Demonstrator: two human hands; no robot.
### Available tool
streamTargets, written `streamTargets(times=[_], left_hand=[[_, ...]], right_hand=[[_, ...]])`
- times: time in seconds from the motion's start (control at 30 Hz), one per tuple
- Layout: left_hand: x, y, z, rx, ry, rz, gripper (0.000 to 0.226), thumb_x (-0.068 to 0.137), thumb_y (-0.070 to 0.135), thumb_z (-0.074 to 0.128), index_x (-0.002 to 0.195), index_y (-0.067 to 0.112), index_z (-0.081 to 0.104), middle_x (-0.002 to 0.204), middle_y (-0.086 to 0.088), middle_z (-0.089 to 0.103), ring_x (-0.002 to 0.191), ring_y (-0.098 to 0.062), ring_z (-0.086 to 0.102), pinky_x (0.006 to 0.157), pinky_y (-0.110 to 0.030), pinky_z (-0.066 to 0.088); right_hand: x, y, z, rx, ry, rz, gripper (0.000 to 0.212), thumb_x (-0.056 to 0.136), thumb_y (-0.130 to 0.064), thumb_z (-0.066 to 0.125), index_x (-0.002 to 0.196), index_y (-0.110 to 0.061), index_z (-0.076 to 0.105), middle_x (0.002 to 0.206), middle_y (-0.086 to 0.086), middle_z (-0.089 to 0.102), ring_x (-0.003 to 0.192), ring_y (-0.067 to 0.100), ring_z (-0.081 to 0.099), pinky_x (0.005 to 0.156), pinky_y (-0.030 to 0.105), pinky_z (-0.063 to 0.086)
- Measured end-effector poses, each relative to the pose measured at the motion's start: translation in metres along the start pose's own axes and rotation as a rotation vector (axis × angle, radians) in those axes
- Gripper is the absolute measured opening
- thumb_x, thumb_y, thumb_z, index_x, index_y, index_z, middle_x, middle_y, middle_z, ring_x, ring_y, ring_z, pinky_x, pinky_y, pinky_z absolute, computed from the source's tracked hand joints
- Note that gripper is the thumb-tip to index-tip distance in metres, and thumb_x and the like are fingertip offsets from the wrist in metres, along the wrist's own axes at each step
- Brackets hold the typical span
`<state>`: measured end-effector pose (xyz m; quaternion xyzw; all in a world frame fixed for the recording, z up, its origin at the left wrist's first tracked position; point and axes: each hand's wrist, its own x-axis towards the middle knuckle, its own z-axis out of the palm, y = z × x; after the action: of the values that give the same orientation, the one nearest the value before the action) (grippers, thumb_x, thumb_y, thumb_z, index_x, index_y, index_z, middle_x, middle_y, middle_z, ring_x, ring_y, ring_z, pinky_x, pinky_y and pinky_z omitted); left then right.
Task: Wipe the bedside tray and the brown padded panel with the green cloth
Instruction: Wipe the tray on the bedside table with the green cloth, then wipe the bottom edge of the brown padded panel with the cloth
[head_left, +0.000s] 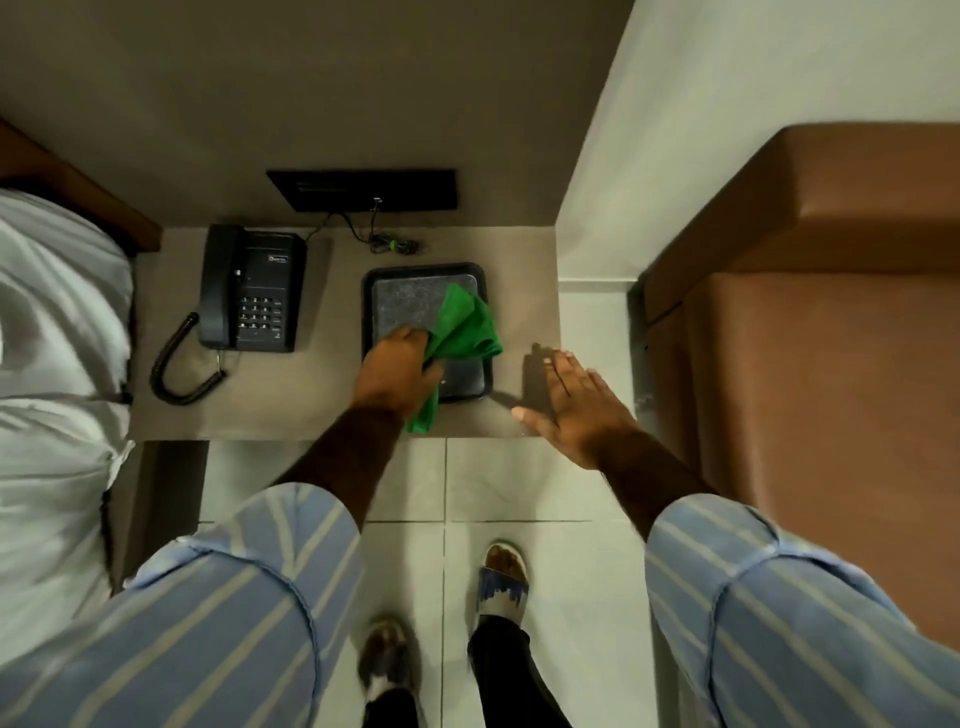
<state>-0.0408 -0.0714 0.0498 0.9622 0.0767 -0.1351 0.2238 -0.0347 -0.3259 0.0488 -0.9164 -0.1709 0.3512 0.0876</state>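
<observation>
A black tray (372, 291) with a grey inner mat lies on the bedside table (322, 395). My left hand (397, 366) grips the green cloth (462, 327) and presses it on the tray's near right part. The cloth spreads over the tray's right rim and hangs down past my wrist. My right hand (569, 402) is flat and open above the table's right front corner, holding nothing. The brown padded panel (810, 322) stands at the right, beyond a strip of floor.
A black corded telephone (249, 291) sits left of the tray, its coiled cord trailing toward the front. A black wall socket plate (363, 189) with cables is behind. A white-sheeted bed (57, 364) lies left. White tiled floor (405, 488) and my feet are below.
</observation>
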Motion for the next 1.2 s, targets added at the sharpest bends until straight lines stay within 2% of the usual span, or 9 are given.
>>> streamTargets(times=[0.23, 0.43, 0.53, 0.7, 0.8, 0.93, 1.0, 1.1, 1.2], left_hand=[[-0.103, 0.053, -0.017, -0.107, 0.042, -0.029, 0.031, 0.089, 0.032, 0.065, 0.11, 0.009, 0.063, 0.103, -0.014, 0.068, 0.093, -0.03, 0.065, 0.083, -0.037, 0.053], [-0.207, 0.081, 0.013, -0.187, -0.011, -0.078, 0.026, 0.086, 0.03, 0.07, 0.1, 0.009, 0.067, 0.09, -0.011, 0.069, 0.083, -0.025, 0.066, 0.074, -0.032, 0.051], [-0.256, 0.091, 0.046, -0.196, -0.03, -0.091, 0.028, 0.085, 0.033, 0.07, 0.098, 0.008, 0.069, 0.088, -0.012, 0.071, 0.078, -0.025, 0.065, 0.069, -0.029, 0.046], [-0.324, 0.111, 0.133, -0.328, -0.096, -0.127, 0.023, 0.086, 0.029, 0.069, 0.092, 0.008, 0.066, 0.083, -0.009, 0.069, 0.078, -0.025, 0.066, 0.072, -0.035, 0.057], [-0.347, 0.125, 0.198, -0.372, -0.157, -0.153, 0.018, 0.087, 0.029, 0.069, 0.09, 0.011, 0.064, 0.081, -0.002, 0.065, 0.079, -0.022, 0.066, 0.069, -0.03, 0.052], [-0.352, 0.144, 0.301, -0.37, -0.265, -0.154, 0.02, 0.089, 0.028, 0.066, 0.093, 0.008, 0.065, 0.092, -0.012, 0.069, 0.086, -0.028, 0.066, 0.078, -0.039, 0.056], [-0.353, 0.156, 0.364, -0.417, -0.275, -0.179, 0.02, 0.089, 0.028, 0.065, 0.093, 0.009, 0.064, 0.091, -0.011, 0.069, 0.083, -0.025, 0.065, 0.075, -0.037, 0.056], [-0.353, 0.175, 0.449, -0.612, -0.229, -0.379, 0.015, 0.088, 0.029, 0.067, 0.091, 0.015, 0.065, 0.081, 0.004, 0.064, 0.073, -0.011, 0.061, 0.065, -0.023, 0.049], [-0.339, 0.191, 0.52, -0.782, -0.204, -0.631, 0.02, 0.087, 0.024, 0.07, 0.1, 0.01, 0.068, 0.087, 0.001, 0.066, 0.083, -0.019, 0.066, 0.075, -0.03, 0.056]], right_hand=[[-0.116, 0.011, -0.006, -0.127, 0.105, 0.003, 0.094, 0.107, -0.072, 0.024, 0.173, -0.009, 0.002, 0.182, 0.007, -0.008, 0.17, 0.02, -0.007, 0.139, 0.043, 0.001], [-0.215, 0.026, 0.056, -0.042, 0.16, 0.094, 0.089, 0.109, -0.067, 0.029, 0.173, -0.009, 0.009, 0.183, 0.008, -0.001, 0.171, 0.021, -0.002, 0.14, 0.044, 0.005], [-0.263, 0.054, 0.106, -0.012, 0.12, 0.169, 0.089, 0.109, -0.067, 0.03, 0.173, -0.008, 0.01, 0.183, 0.009, 0.001, 0.171, 0.022, -0.001, 0.14, 0.045, 0.007], [-0.313, 0.121, 0.182, -0.044, 0.044, 0.227, 0.088, 0.109, -0.065, 0.031, 0.172, -0.006, 0.011, 0.183, 0.01, 0.0, 0.171, 0.024, -0.001, 0.139, 0.046, 0.008], [-0.321, 0.171, 0.226, -0.104, 0.02, 0.261, 0.087, 0.11, -0.062, 0.031, 0.172, -0.005, 0.01, 0.182, 0.013, -0.002, 0.17, 0.028, -0.003, 0.139, 0.05, 0.006], [-0.308, 0.252, 0.281, -0.218, 0.278, 0.357, 0.1, 0.102, -0.074, 0.026, 0.172, -0.003, 0.013, 0.181, 0.019, 0.003, 0.169, 0.037, 0.004, 0.136, 0.061, 0.011], [-0.296, 0.282, 0.307, -0.244, 0.402, 0.334, 0.105, 0.096, -0.079, 0.022, 0.173, -0.009, 0.008, 0.182, 0.017, 0.002, 0.169, 0.036, 0.005, 0.135, 0.062, 0.012], [-0.281, 0.309, 0.339, -0.268, 0.648, 0.274, 0.096, 0.102, -0.075, 0.031, 0.173, -0.015, 0.009, 0.182, 0.013, 0.006, 0.17, 0.032, 0.008, 0.135, 0.062, 0.012], [-0.273, 0.32, 0.355, -0.29, 0.795, 0.232, 0.091, 0.103, -0.072, 0.033, 0.173, -0.017, 0.013, 0.181, 0.013, 0.013, 0.169, 0.032, 0.012, 0.136, 0.059, 0.012]])
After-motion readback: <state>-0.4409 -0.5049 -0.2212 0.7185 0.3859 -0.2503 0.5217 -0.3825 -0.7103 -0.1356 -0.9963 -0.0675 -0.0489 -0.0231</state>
